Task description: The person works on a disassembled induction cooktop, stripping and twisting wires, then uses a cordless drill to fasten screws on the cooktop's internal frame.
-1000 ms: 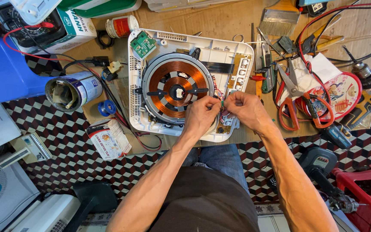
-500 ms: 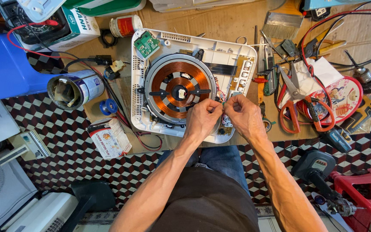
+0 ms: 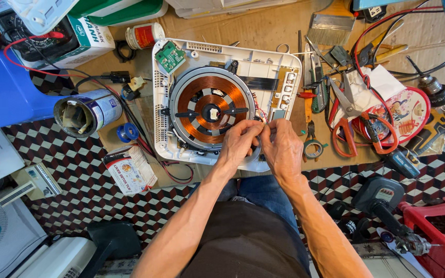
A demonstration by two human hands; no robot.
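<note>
An opened white induction cooker base (image 3: pixel 181 139) lies on the cardboard-covered work surface, its copper coil (image 3: pixel 209 109) exposed. A small green circuit board (image 3: pixel 169 56) sits at its top left corner. My left hand (image 3: pixel 238 143) and my right hand (image 3: pixel 283 148) meet at the coil's lower right edge. The fingertips of both hands pinch thin red wires (image 3: pixel 257 109) that come out beside the coil. My fingers hide the wire ends. Both forearms reach up from the bottom of the view, over my lap.
Orange-handled scissors (image 3: pixel 354 128), a small tape roll (image 3: pixel 312 149), screwdrivers (image 3: pixel 311 77) and a drill (image 3: pixel 441 103) lie to the right. A tin can (image 3: pixel 86 110), blue tape roll (image 3: pixel 127 132), small box (image 3: pixel 130 167) and blue container (image 3: pixel 6 92) are left. A red case (image 3: pixel 439 226) stands lower right.
My two hands have drawn closer together at the same spot by the coil's edge, fingertips now almost touching. The cooker and tools have not moved.
</note>
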